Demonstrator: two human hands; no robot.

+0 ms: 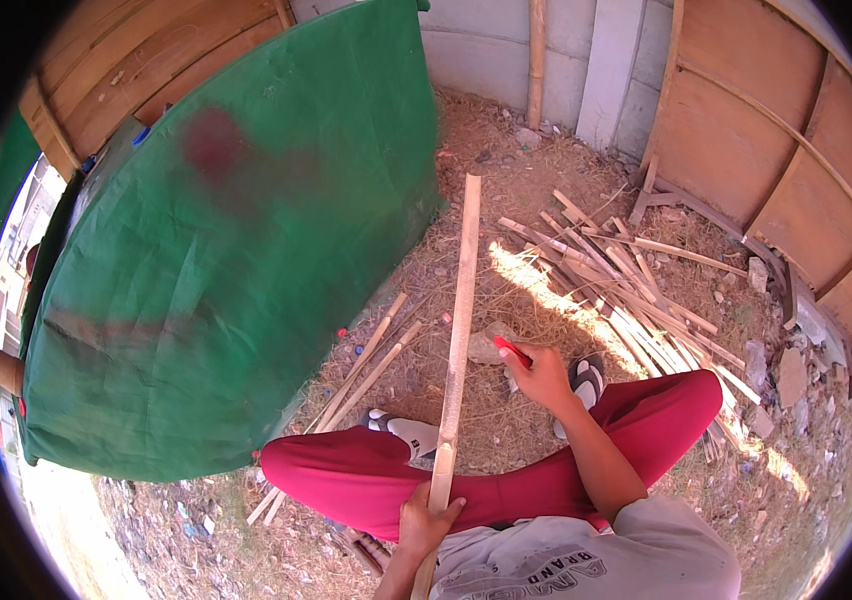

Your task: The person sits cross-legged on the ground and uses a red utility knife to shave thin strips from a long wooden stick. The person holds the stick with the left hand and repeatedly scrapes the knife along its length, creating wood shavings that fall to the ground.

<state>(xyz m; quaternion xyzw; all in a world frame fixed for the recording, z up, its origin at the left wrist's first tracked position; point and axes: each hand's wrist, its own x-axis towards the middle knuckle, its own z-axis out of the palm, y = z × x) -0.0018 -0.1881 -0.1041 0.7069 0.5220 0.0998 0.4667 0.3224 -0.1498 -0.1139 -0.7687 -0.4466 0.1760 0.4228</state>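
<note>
My left hand is closed around the lower part of a long split bamboo strip. The strip slants up and away from my lap, its far end in the air ahead of me. To the right of it, my right hand grips a small bright red tool, perhaps a cutter; its working end cannot be made out. That hand is apart from the strip. Just beyond the red tool, a pale stone lies on the ground between my feet.
A pile of bamboo strips lies ahead on the right; more strips lie left of my feet. A green tarp hangs on the left. A brown panel and a grey wall stand behind. Rubble lies at right.
</note>
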